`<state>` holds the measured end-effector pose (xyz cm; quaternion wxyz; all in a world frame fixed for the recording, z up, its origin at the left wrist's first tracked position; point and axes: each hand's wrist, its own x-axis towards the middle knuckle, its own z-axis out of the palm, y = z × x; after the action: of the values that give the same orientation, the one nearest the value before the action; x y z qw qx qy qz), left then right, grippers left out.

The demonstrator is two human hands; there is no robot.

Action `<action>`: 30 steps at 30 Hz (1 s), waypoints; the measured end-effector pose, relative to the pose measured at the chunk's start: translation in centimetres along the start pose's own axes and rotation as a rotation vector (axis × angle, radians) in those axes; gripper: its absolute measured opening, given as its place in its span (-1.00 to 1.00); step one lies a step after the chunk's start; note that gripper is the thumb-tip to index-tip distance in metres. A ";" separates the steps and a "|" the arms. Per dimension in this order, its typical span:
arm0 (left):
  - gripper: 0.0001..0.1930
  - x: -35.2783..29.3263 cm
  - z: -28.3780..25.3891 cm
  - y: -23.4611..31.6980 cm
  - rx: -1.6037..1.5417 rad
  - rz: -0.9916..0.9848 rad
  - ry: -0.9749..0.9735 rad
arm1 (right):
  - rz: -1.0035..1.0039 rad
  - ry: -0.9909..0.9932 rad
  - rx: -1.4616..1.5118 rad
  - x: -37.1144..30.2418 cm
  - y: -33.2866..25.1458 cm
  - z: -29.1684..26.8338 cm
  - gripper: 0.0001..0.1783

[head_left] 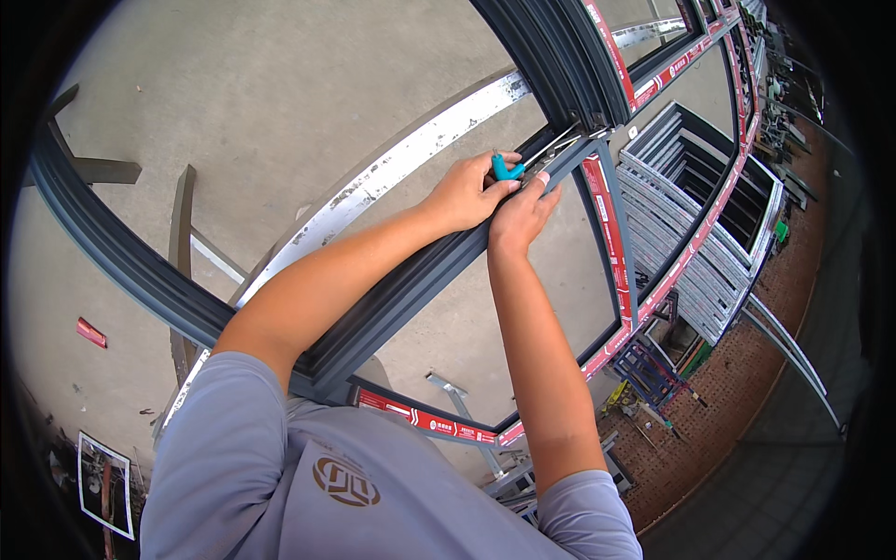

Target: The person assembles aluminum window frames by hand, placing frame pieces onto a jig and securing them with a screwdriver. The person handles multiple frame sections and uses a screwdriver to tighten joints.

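A dark grey metal window frame [411,297] stretches in front of me, with a narrower grey sash bar along it. My left hand [467,193] is closed around a tool with a teal T-shaped handle [505,169], held over the channel of the bar. Beside it, my right hand [523,217] grips the edge of the sash bar, its thumb lying near a silvery metal hardware strip [556,149] that runs toward the frame's corner. The tool's tip and part of the right fingers are hidden.
A scuffed white-topped support beam [401,154] passes under the frame. Red-and-white protective tape [607,224] covers several frame bars. Stacked frames [667,247] stand at right, near brick paving [695,439]. A small red piece [91,332] lies on the concrete at left.
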<state>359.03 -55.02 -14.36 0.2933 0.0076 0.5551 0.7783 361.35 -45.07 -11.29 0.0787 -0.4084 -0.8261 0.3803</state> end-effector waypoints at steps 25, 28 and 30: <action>-0.35 0.0 -0.7 3.0 0.367 0.096 -0.110 | -0.009 -0.012 0.122 1.2 1.7 0.4 -0.06; -0.27 0.4 -0.1 2.8 -0.039 -0.120 -0.101 | -0.017 -0.026 0.180 1.2 1.9 0.4 -0.04; -0.32 0.3 0.7 3.0 -0.143 -0.185 -0.098 | -0.029 -0.028 0.145 1.0 1.7 0.2 -0.03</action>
<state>357.69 -54.91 -11.60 0.3903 -0.0266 0.4818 0.7841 361.66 -43.75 -12.80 0.1020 -0.3840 -0.8033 0.4437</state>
